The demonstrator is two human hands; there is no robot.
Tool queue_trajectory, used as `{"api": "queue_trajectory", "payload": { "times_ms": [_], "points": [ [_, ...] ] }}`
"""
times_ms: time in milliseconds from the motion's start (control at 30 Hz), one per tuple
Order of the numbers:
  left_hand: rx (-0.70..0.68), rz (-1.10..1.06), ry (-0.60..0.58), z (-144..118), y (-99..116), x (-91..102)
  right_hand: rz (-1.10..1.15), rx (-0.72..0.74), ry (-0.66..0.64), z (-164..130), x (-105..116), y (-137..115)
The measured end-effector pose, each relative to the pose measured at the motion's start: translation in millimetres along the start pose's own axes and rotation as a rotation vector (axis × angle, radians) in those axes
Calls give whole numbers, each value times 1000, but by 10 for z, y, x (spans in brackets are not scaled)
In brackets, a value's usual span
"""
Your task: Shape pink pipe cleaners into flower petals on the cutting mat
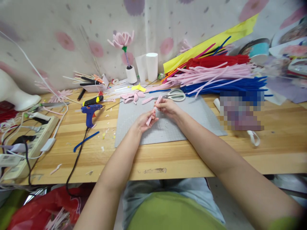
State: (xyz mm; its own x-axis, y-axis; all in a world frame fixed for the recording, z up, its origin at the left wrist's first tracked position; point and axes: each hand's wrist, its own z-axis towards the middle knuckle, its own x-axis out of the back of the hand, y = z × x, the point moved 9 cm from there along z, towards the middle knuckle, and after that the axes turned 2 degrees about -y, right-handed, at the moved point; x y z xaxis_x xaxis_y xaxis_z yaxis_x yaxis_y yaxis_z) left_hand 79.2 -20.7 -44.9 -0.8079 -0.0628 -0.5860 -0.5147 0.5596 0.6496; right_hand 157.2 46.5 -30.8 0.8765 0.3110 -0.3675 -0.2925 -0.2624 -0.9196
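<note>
Both of my hands meet over the grey cutting mat, fingers closed round a short bundle of pink pipe cleaners. My left hand grips the lower part, and my right hand pinches it near the upper end. The bundle slants up to the right, partly hidden by fingers. Just beyond it lie a loose pink piece, scissors with pale handles and a small pile of shaped pink petals.
A blue glue gun rests at left, its cord running off the table edge. Further left is a power strip with plugs. Pink pipe cleaners and blue ones lie at back right. A pink flower stands in a white pot.
</note>
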Motion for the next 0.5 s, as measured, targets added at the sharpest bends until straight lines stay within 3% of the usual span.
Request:
{"api": "queue_trajectory", "payload": {
  "times_ms": [200, 300, 400, 500],
  "points": [
    [16, 221, -142, -17, -47, -66, -124, -19, -79, -49, 3, -34],
    [-15, 298, -133, -5, -29, -61, -151, -53, -118, -67, -50, 16],
    [-90, 400, -89, -8, 29, -52, -139, -37, -64, -55, -54, 15],
    [-164, 500, -4, -32, 103, -17, -99, -19, 76, -36, 6, -17]
  ]
}}
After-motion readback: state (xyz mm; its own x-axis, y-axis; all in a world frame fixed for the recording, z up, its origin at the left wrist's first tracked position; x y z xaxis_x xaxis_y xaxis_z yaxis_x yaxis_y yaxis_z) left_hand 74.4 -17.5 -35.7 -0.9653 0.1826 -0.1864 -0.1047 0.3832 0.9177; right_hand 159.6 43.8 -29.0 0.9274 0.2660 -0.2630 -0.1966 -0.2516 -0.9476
